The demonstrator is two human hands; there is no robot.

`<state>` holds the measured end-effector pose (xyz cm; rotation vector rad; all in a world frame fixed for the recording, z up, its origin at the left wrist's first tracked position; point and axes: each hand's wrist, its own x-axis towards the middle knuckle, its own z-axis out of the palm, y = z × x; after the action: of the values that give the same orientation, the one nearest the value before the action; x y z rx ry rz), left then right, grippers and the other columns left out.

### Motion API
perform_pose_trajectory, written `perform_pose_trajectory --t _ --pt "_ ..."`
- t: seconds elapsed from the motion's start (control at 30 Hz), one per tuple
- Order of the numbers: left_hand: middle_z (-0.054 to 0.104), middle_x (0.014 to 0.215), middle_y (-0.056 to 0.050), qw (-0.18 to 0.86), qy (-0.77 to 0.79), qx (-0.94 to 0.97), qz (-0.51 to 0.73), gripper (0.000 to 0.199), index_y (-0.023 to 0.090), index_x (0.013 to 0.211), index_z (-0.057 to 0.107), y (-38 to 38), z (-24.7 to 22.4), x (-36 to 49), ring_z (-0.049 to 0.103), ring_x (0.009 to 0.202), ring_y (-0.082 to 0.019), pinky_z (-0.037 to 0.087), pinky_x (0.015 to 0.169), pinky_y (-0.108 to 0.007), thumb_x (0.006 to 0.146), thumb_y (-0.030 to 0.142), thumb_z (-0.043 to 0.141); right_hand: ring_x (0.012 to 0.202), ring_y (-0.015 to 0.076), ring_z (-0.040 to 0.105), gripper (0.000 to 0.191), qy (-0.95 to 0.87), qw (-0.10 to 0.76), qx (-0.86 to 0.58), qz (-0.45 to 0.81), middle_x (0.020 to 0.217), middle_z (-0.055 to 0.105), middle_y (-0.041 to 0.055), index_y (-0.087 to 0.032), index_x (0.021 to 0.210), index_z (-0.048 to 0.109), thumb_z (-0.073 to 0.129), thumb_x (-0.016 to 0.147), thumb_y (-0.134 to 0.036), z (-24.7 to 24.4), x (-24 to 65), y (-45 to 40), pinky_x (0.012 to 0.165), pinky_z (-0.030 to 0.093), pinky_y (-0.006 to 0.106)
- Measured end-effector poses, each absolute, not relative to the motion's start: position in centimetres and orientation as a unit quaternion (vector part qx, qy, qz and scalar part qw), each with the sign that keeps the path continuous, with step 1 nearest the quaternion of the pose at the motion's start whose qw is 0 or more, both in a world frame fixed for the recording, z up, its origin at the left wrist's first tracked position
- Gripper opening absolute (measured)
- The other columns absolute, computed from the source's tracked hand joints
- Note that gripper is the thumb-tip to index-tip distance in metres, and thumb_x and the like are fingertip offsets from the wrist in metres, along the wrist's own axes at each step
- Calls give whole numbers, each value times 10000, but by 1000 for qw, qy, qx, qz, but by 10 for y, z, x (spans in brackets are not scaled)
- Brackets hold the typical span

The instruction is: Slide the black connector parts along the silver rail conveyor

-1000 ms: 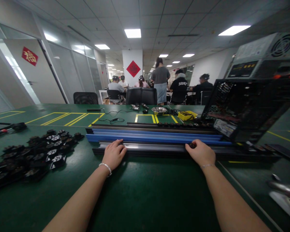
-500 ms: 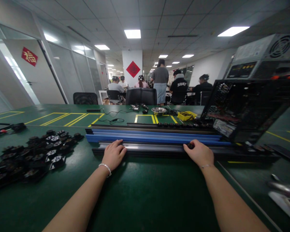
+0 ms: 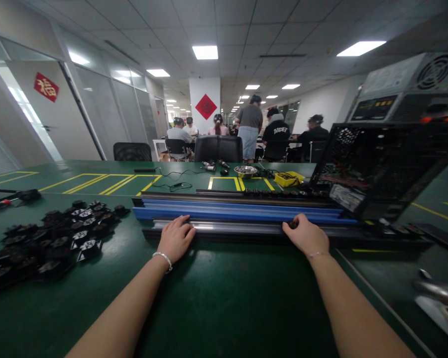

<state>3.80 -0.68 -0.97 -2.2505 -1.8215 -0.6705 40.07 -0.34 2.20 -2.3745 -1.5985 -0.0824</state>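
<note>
A long dark metal rail with a shiny top strip lies crosswise on the green table. My left hand, with a beaded bracelet at the wrist, lies on the rail's left part, fingers extended over it. Farther right, my right hand is closed in a pinch on a small black part at the rail's top; most of that part is hidden by the fingers. Directly behind is a blue rail, and beyond it a dark rail.
Many black parts are heaped at left. An open computer case stands at right, near the rails' ends. Farther back are a metal bowl, a yellow tray and cables. A metal tool lies at lower right.
My right hand has shifted very slightly left along the rail with the small black part. My left hand stays put. A standing person in the background has leaned a little to the right.
</note>
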Motion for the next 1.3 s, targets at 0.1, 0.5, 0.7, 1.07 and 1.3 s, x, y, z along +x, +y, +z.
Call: perform_pose_trajectory --t 0.1,0.5,0.7,1.07,1.3 --pt "521 1264 -29 84 -610 -755 -226 367 250 830 653 -6 -10 38 443 1176 -222 341 975 -426 850 421 329 741 265 606 416 -561 136 -816 -29 764 637 75 -229 910 507 375 736 -583 22 399 -3 609 382 320" --pt "527 1258 -21 90 -610 -754 -225 358 255 822 650 -7 -10 38 449 1171 -214 342 980 -416 847 420 333 720 252 603 402 -573 146 -806 -32 731 633 57 -236 875 505 375 736 -591 19 398 -3 618 379 317" --pt "524 1260 -23 88 -611 -754 -223 361 256 833 650 -6 -11 37 446 1172 -216 344 976 -417 847 424 331 701 250 601 416 -576 146 -803 -35 712 628 59 -230 876 521 381 734 -595 18 397 -3 592 372 311" --pt "520 1265 -20 87 -613 -753 -222 358 257 834 649 -7 -10 37 442 1178 -214 338 984 -415 845 426 333 712 245 606 436 -586 143 -797 -32 728 637 66 -224 857 548 378 745 -609 22 394 -5 575 371 298" --pt "517 1268 -30 82 -614 -754 -222 364 247 843 650 -8 -9 38 443 1176 -221 337 985 -421 848 420 331 711 242 607 450 -592 139 -793 -40 720 641 63 -229 828 556 366 746 -629 19 394 -5 556 357 290"
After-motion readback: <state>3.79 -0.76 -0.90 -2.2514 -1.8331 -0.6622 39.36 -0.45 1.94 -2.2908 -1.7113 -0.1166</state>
